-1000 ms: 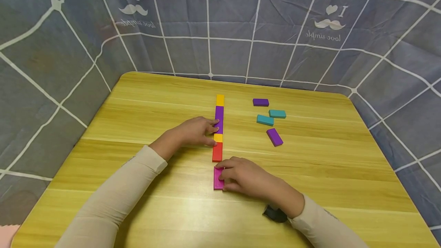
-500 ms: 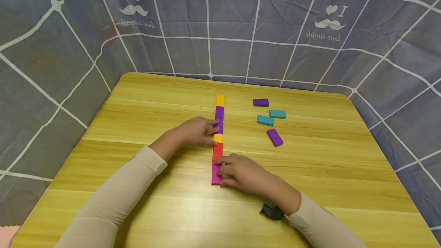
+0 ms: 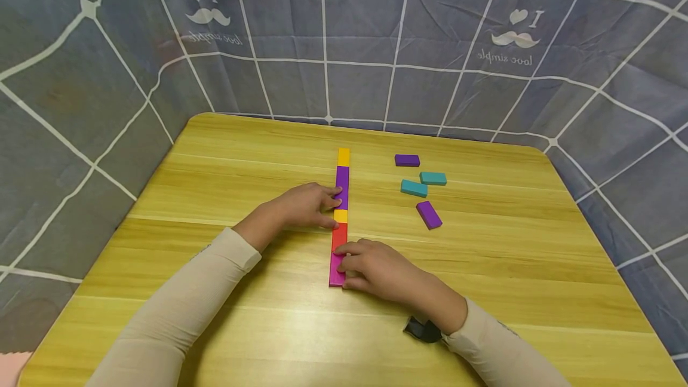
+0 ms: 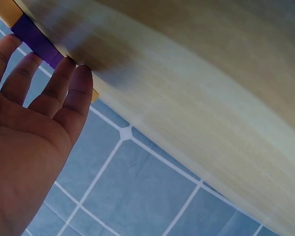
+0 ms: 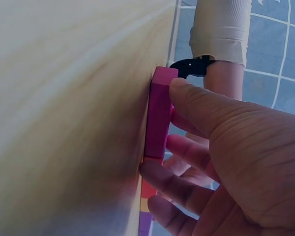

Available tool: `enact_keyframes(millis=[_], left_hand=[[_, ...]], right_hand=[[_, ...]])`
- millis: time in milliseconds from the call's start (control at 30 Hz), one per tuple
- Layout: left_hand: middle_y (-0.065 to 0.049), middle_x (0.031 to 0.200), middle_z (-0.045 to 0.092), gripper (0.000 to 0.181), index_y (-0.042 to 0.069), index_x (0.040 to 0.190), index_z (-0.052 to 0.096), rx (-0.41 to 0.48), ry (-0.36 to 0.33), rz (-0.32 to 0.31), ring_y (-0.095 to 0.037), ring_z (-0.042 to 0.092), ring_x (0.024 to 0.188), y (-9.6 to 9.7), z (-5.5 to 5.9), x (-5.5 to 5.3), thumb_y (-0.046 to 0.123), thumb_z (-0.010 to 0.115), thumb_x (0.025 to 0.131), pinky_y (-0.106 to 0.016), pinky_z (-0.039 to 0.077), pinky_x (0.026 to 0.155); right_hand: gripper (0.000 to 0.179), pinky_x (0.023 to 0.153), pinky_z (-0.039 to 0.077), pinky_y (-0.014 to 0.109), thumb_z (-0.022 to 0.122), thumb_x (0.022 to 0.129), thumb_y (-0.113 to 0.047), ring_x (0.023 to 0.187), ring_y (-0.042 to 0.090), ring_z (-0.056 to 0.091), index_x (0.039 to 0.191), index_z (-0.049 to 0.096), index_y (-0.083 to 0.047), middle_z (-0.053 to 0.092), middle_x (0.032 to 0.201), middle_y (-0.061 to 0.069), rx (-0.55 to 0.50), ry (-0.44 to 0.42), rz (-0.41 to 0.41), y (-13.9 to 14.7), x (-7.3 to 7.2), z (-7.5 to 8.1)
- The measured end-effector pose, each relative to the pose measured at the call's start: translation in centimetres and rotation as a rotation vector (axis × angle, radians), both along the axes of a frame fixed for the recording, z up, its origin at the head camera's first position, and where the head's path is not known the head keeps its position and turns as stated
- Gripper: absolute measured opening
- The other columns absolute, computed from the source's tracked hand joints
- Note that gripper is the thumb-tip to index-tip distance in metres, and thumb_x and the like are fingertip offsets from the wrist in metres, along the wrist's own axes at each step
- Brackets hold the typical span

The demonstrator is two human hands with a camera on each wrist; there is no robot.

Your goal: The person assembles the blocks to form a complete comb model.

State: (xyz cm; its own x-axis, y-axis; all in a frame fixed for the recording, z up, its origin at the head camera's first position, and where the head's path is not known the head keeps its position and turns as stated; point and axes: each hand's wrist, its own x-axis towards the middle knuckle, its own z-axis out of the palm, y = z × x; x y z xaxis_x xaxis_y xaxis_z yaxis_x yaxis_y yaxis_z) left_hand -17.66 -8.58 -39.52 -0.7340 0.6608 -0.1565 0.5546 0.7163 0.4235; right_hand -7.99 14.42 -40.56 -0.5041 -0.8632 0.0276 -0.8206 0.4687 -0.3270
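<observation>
A straight row of flat blocks runs away from me down the table in the head view. From far to near it has a yellow block (image 3: pixel 344 157), a purple stretch (image 3: pixel 343 175), another yellow block (image 3: pixel 341 215), a red block (image 3: pixel 339 237) and a magenta block (image 3: pixel 337 279). My left hand (image 3: pixel 306 205) touches the row's left side with its fingertips, at the purple part and near the red block. At the near end, my right hand (image 3: pixel 378 270) holds the magenta block, thumb by its near end and fingers bent over it. The magenta block (image 5: pixel 159 115) meets the red one.
Right of the row lie a far purple block (image 3: pixel 407 160), two teal blocks (image 3: pixel 414 188) and a nearer purple block (image 3: pixel 429 214). A grey cloth with white lines (image 3: pixel 360 28) stands behind the wooden table (image 3: pixel 242 327). A black strap piece (image 3: pixel 421 329) is at my right wrist.
My right hand has slid the magenta block away from me and slightly left, closing the gap to the red block. My left hand has stayed in place on the row.
</observation>
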Motion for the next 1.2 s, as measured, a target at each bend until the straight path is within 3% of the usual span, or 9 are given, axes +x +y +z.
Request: enact_keyframes(millis=[500,1200], left_hand=[[-0.008,0.154,0.041,0.06,0.006,0.137,0.058,-0.004,0.009,-0.01,-0.032,0.042,0.138,0.08,0.33,0.2,0.038,0.074,0.089,-0.042,0.034,0.113],[-0.007,0.154,0.041,0.059,0.006,0.136,0.059,-0.02,0.009,-0.009,-0.03,0.041,0.139,0.19,0.34,0.0,0.038,0.074,0.088,-0.041,0.033,0.114]], right_hand=[[0.021,0.103,0.045,0.034,0.069,0.094,-0.035,0.117,0.017,0.058,0.106,0.073,-0.018,0.06,0.132,-0.003,0.01,0.004,-0.021,0.03,0.01,0.13],[0.019,0.104,0.044,0.035,0.07,0.094,-0.034,0.121,0.016,0.055,0.106,0.074,-0.019,0.059,0.131,-0.004,0.013,-0.062,-0.068,-0.12,0.0,0.38]])
